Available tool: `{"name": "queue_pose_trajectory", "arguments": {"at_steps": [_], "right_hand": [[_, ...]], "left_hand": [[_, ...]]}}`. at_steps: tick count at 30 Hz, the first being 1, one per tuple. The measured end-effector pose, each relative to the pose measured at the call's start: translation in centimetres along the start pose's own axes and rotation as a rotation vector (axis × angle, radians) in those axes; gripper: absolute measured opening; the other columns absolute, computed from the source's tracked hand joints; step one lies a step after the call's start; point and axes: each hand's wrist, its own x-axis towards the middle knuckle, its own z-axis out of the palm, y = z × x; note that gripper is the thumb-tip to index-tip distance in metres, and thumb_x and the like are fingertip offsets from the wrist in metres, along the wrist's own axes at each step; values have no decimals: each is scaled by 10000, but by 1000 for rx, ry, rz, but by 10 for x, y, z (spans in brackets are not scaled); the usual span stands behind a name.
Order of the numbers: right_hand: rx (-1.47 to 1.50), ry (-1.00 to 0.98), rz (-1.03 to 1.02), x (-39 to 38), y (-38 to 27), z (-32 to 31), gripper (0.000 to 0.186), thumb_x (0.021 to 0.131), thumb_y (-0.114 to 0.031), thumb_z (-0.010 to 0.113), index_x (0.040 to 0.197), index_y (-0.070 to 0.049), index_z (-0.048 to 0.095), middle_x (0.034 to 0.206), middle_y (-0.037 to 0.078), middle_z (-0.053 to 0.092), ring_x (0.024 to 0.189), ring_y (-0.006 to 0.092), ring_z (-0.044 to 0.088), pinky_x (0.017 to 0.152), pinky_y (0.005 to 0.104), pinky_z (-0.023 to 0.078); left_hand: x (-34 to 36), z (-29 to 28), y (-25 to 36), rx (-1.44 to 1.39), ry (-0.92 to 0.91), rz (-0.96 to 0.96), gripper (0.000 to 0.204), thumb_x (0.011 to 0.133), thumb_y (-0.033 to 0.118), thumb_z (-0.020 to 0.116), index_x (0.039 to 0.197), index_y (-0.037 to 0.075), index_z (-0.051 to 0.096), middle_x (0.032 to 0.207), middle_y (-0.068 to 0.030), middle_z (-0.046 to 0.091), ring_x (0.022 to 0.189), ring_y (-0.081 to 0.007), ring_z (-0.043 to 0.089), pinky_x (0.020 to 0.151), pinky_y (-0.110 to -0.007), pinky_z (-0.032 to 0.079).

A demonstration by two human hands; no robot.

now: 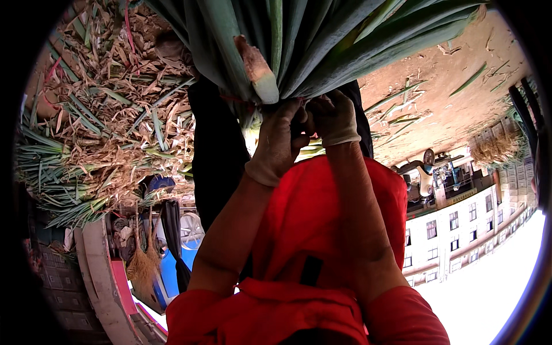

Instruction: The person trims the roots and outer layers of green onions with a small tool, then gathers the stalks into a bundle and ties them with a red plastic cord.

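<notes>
A large bundle of green onions (310, 40) fills the top middle, its thick green leaves fanned out. A thin red tie (236, 100) runs round it just left of my hands. My left hand (276, 141), in a pale glove, is closed against the bundle with the fingers bent inward. Close beside it, my gloved right hand (334, 119) is closed too, fingertips pressed to the stalks. Whatever the fingers pinch is hidden behind the knuckles. One cut stalk with a dry brown tip (256, 66) sticks out above my left hand.
Dry leaf scraps (144, 75) litter the ground at left, with more green onions (52, 167) heaped there. Straw brooms (142, 264) stand at lower left. A wheeled vehicle (428, 175) and a white building (460, 230) are at right.
</notes>
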Motion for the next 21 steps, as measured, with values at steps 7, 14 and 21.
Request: {"name": "queue_pose_trajectory", "arguments": {"at_steps": [7, 14, 21], "right_hand": [[-591, 26, -464, 35, 13, -27, 336, 823, -117, 606, 1116, 31, 533, 875, 124, 612, 732, 215, 601, 573, 334, 503], [-1096, 395, -981, 4, 33, 8, 317, 825, -85, 614, 1111, -6, 503, 882, 157, 650, 732, 253, 655, 625, 332, 517], [-630, 263, -952, -11, 40, 25, 216, 848, 16, 570, 1053, -16, 511, 868, 54, 604, 666, 120, 587, 598, 260, 485]], "left_hand": [[-5, -5, -9, 276, 12, 166, 312, 992, 302, 461, 754, 103, 428, 646, 13, 434, 494, -69, 323, 439, -214, 238], [-38, -9, 5, 395, 148, 60, 372, 963, 352, 453, 748, 51, 491, 667, -16, 483, 586, -85, 421, 469, -243, 308], [-52, -13, -2, 375, 150, 256, 327, 949, 265, 537, 707, 52, 483, 627, 8, 466, 548, -58, 342, 510, -241, 282]]}}
